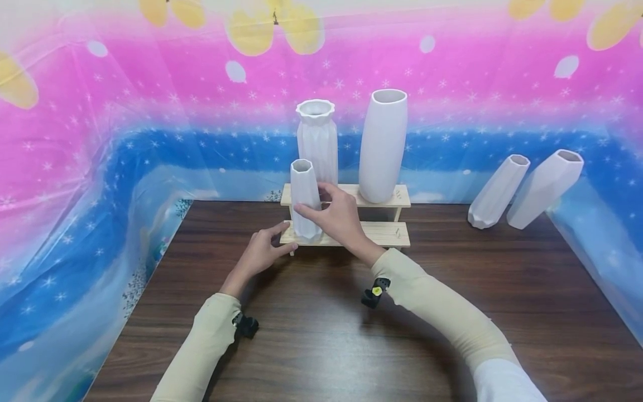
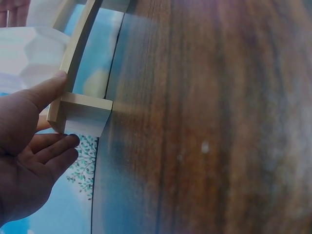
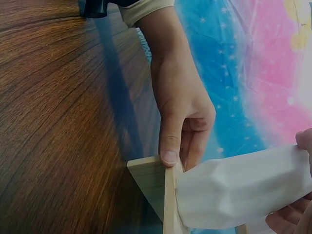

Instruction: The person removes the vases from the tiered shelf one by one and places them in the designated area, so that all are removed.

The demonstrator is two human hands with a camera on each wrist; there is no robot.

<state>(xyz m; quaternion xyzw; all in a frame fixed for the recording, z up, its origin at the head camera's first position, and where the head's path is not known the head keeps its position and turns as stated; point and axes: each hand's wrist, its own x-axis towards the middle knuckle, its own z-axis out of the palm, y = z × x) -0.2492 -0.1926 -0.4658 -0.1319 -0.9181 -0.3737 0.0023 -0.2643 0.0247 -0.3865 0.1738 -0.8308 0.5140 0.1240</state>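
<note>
A slim white faceted vase (image 1: 304,206) stands on the left part of the lower board of a two-step wooden stand (image 1: 372,233). My right hand (image 1: 341,218) holds this vase from its right side, thumb across the front. In the right wrist view, fingertips (image 3: 302,141) touch the vase (image 3: 239,190) near its upper part. My left hand (image 1: 261,251) pinches the left end of the lower board, thumb on the front edge. The left wrist view shows that thumb (image 2: 48,92) against the wood (image 2: 80,48).
Behind on the upper board stand a ruffled-rim white vase (image 1: 317,139) and a tall smooth white vase (image 1: 384,145). At the far right of the dark wooden table (image 1: 311,335) are a slim white vase (image 1: 497,192) and an angular one (image 1: 545,190). A colourful cloth (image 1: 201,111) hangs behind.
</note>
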